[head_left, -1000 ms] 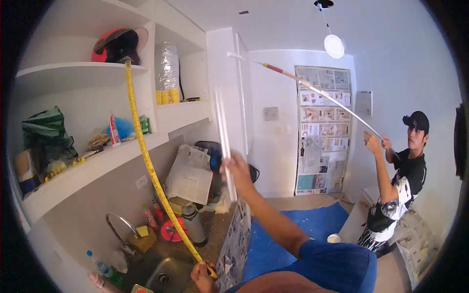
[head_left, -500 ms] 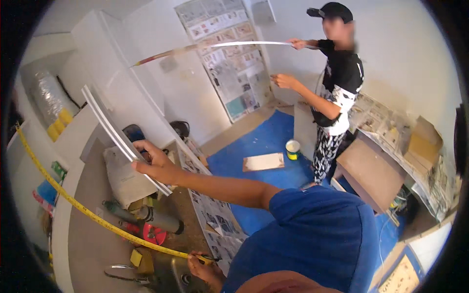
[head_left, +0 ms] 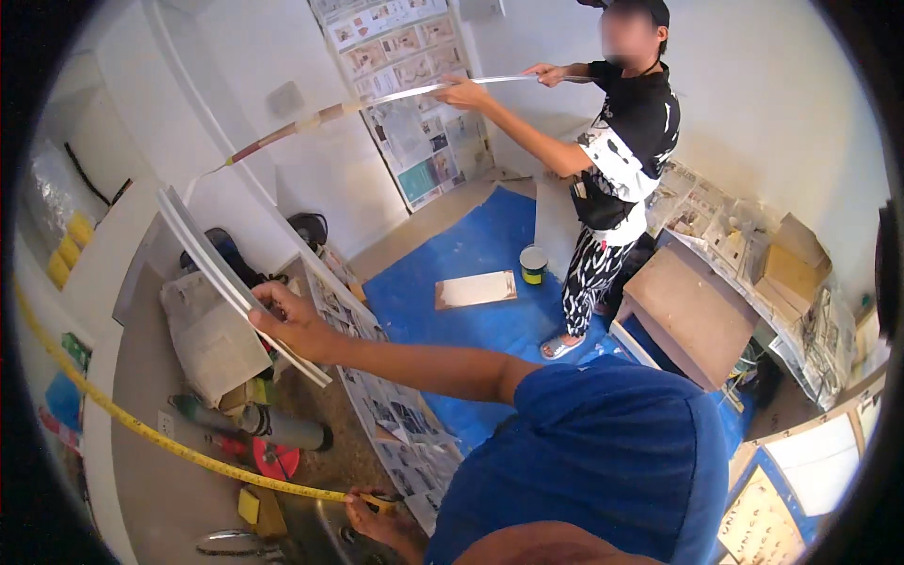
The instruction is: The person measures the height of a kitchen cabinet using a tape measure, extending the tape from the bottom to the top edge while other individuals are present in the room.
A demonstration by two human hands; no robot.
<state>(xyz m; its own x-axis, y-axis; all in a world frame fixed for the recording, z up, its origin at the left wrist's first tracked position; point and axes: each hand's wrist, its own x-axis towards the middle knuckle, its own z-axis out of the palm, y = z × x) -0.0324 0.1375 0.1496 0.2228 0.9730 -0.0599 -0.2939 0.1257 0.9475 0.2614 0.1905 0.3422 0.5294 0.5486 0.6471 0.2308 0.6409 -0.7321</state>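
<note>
My right hand [head_left: 294, 325] is closed around a pair of long narrow white strips [head_left: 218, 266], which slant up and away to the left. Lower in the view, my left hand [head_left: 379, 524] grips a yellow tape measure [head_left: 179, 448] near one end. Its blade runs in a long curve along the beige wall to the left rim, where its far end is out of sight. The left fingers are partly hidden. Below my right hand, a grey cylinder [head_left: 287, 428] and a red round item [head_left: 276, 459] stand on the brown counter [head_left: 331, 414].
A person [head_left: 626, 141] in a cap holds a long white-and-reddish pole [head_left: 377, 99] across the room with both hands. Blue sheeting [head_left: 405, 292] on the floor bears a white board [head_left: 477, 289] and a tub [head_left: 533, 264]. A cardboard box [head_left: 692, 306] stands at right; a sink [head_left: 330, 527] below.
My view has shifted, so the room appears moved left and up. The other person's nearer hand has risen onto the pole. Both my hands keep their hold.
</note>
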